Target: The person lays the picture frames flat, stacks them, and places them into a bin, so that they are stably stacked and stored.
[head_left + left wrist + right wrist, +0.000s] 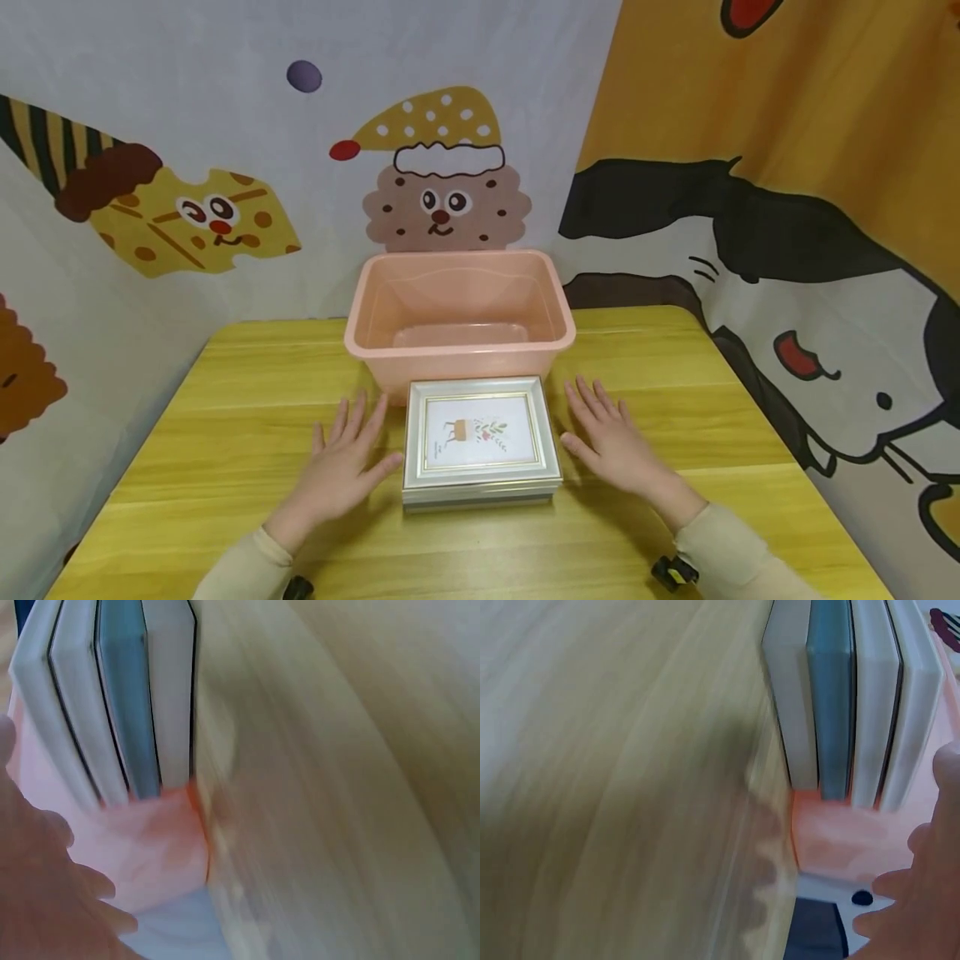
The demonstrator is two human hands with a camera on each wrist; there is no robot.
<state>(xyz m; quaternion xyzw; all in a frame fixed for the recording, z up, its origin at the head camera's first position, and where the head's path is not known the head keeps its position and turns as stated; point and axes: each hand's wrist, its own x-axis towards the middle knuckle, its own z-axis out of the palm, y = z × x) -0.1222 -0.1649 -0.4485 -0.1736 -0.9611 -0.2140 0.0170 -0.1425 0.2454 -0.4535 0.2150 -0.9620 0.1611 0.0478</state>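
Observation:
A stack of several picture frames (482, 432) lies flat on the table, the top one silver with a small flower-and-animal print. Seen from the side in the left wrist view, the stack has pale frames (79, 712) and one blue-grey frame (127, 697). My left hand (341, 467), fingers spread, is just left of the stack, its thumb pointing at the side. On the other side my right hand (611, 442) has its fingers spread too, thumb near the stack's right edge. Neither hand holds anything. Behind the frames stands a pink plastic bin (459, 363) with nothing visible inside.
The yellow wood-grain table (247, 400) reaches back to a cloth (247, 100) printed with cartoon figures, which hangs behind the bin and along both sides. The stack sits close against the bin's front wall.

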